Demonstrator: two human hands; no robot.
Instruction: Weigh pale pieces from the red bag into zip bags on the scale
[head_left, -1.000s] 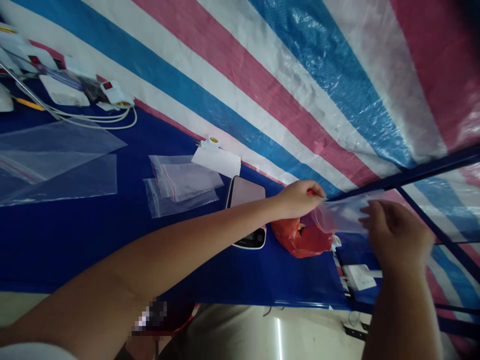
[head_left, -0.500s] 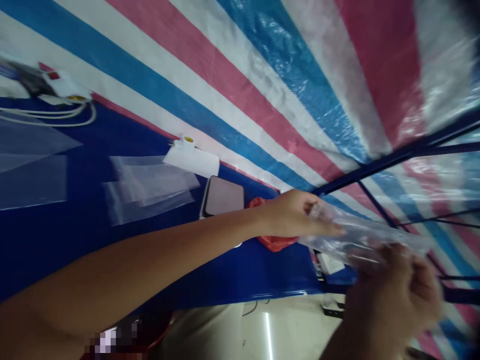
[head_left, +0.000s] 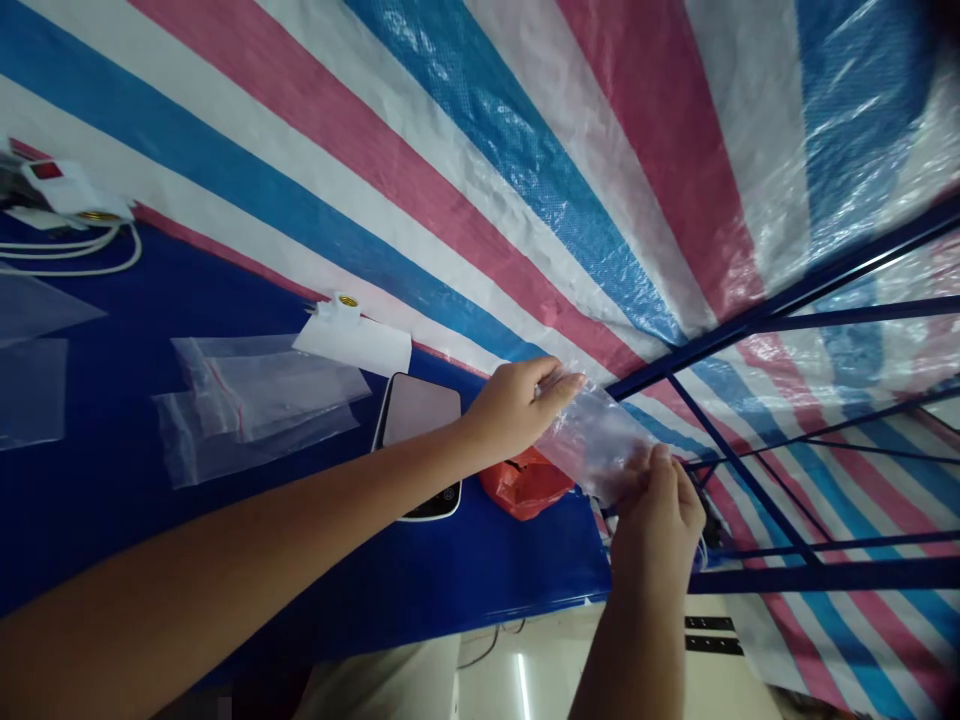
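Clear plastic bag [head_left: 592, 440], one. Thin, colourless, see-through film; creased, with whitish glints; spread aslant between two hands. Contents, if any: cannot tell. Place: held up, to the right of the scale [head_left: 424, 408].

Left hand [head_left: 517, 405], one. Grip closed, thumb against fingers, on the bag's upper end, the end nearer the scale; forearm crossing over the scale.

Right hand [head_left: 660, 510], one. Grip closed in a fingertip pinch on the lower end, farther right of the scale.

Red bag [head_left: 527, 487], one. Glossy, crumpled; just right of the scale, on the blue desk [head_left: 502, 585].

Flat zip bags [head_left: 274, 385], a small overlapping group. Clear, one with a red line; left of the scale.

White paper [head_left: 356, 338], one sheet. Behind the scale, to its left.
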